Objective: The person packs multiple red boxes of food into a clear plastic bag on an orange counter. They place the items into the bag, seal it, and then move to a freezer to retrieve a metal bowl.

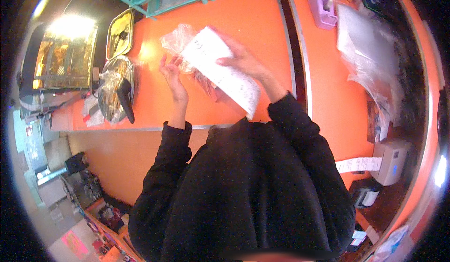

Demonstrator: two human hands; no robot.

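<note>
My right hand (pixel 240 59) grips a long white paper slip (pixel 225 75) that bears writing, thumb on its face. Partly behind the slip lies a clear plastic bag (pixel 179 40) with something reddish (pixel 207 86) inside or beneath it; what it is cannot be told. At the bag's left edge is my left hand (pixel 172 68), its fingers apart and slightly curled, touching or very near the plastic. Both hands are over the orange tabletop (pixel 253 15).
Teal plastic racks (pixel 168 1) stand at the far edge. On the left are a plastic-covered pan (pixel 116 89) and a lit glass-fronted appliance (pixel 66 58). To the right are a purple tape dispenser (pixel 321 8), plastic sheets (pixel 365 44) and a small printer (pixel 392 163) with paper out.
</note>
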